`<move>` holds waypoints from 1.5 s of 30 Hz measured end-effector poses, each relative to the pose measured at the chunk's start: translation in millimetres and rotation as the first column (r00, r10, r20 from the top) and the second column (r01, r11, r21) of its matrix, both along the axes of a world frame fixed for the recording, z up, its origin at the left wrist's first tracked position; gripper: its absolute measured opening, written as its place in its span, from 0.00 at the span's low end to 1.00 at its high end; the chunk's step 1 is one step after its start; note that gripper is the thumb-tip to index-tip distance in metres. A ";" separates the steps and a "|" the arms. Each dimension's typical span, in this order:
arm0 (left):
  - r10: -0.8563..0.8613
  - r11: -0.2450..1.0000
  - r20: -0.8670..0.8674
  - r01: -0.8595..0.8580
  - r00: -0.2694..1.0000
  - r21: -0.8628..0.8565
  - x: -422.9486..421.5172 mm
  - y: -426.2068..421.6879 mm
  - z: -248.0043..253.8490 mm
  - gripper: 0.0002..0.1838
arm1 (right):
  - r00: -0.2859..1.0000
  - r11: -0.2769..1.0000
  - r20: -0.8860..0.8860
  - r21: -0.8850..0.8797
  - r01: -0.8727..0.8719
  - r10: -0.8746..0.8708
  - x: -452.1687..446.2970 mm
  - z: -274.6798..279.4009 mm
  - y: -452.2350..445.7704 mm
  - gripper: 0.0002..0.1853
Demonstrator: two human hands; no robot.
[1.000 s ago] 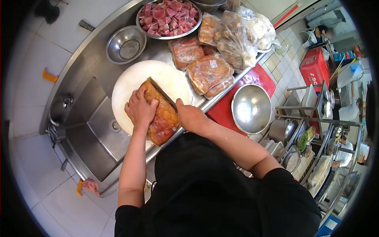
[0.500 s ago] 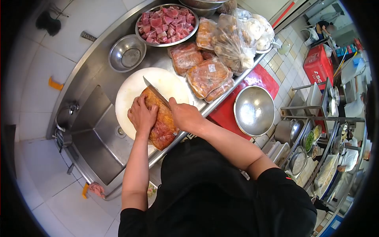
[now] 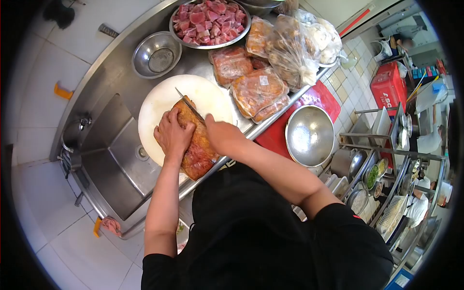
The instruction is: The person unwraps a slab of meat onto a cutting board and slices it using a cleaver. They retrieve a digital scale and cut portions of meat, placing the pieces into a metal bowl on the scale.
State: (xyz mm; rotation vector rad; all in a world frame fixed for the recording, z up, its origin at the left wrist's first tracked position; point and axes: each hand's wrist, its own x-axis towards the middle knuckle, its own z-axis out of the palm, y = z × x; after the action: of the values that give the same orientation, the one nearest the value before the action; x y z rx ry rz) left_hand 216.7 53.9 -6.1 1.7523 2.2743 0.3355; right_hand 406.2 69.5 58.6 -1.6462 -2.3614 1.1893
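A browned slab of cooked meat [image 3: 197, 157] lies on a round white cutting board [image 3: 151, 104], its near end reaching over the counter edge. My left hand [image 3: 172, 133] rests on the slab's left side and holds it, fingers curled over the top. In my right hand [image 3: 223, 136] is a knife [image 3: 189, 105], gripped by its handle, which the fingers hide. The blade lies across the slab's far end, with a thin bit of meat showing beyond it. How deep the blade sits, I cannot tell.
Beyond the board stand a metal bowl of raw meat cubes [image 3: 210, 24] and a small steel bowl [image 3: 157, 55]. Bagged meat slabs [image 3: 258, 92] lie to the right. A sink [image 3: 113, 164] is at left; a large steel bowl [image 3: 309, 135] sits on a red surface at right.
The knife blade has tilted more upright and now appears narrower, with a bit of meat showing on its far side. My left hand keeps its place on the slab. The whole view has shifted slightly.
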 end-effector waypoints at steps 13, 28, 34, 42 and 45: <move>-0.007 1.000 0.032 0.007 0.999 0.003 0.9 -4.4 1.6 0.34 | 0.994 0.994 0.111 -0.108 0.004 0.008 32.4 2.5 -48.3 0.15; -0.033 0.999 0.080 0.032 0.996 0.016 -2.2 -1.7 2.7 0.31 | 0.989 1.000 0.150 -0.019 -0.001 0.003 90.7 -9.3 -109.3 0.17; -0.050 0.997 0.025 0.049 0.998 0.055 -3.8 -1.0 -9.1 0.30 | 0.996 0.987 -0.087 0.154 0.047 -0.034 47.9 -41.1 -60.1 0.13; -0.034 0.998 0.075 0.031 0.997 0.051 -2.5 1.8 -6.5 0.30 | 0.980 0.990 -0.200 0.138 0.036 -0.007 -0.8 -61.0 15.0 0.15; -0.035 0.999 0.081 0.032 0.996 0.034 -3.5 0.1 -2.9 0.31 | 0.983 0.993 -0.184 0.118 0.024 -0.002 -17.7 -53.5 34.4 0.19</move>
State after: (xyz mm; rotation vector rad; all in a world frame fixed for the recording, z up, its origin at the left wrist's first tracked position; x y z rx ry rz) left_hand 213.2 54.0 -9.0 1.7572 2.1920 0.4320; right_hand 388.5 104.0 5.1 -1.4462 -2.2582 1.1204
